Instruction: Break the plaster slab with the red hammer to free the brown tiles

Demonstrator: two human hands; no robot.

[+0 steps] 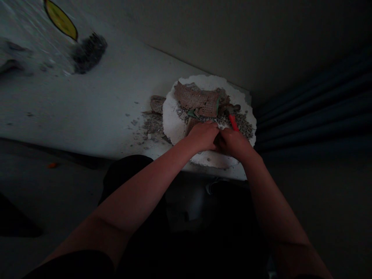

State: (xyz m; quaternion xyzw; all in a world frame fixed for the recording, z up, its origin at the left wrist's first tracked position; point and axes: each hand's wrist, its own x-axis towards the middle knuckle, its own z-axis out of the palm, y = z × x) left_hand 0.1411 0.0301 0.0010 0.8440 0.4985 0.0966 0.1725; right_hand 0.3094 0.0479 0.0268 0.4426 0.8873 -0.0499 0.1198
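Observation:
Both hands meet over the front part of a white, scallop-edged slab [171,124]. My left hand [204,135] is closed, fingers curled over a brown perforated piece [189,126] whose edge shows beside it. Against it, my right hand [235,142] is closed too; its fingertips and whatever they grip are hidden. Just beyond the hands lies a larger brown perforated slab [197,101] with a broken edge and a bit of green at its right end. A tool's red handle [233,122] rests near my right hand, among grey crumbs [245,126].
The white table [116,116] carries scattered crumbs and a brown fragment [157,104] left of the slab. A clear plastic bag [35,23] with a yellow label and a dark clump [88,53] lie farther left. Dark curtain folds [314,104] hang at right, and a wall [232,35] stands behind.

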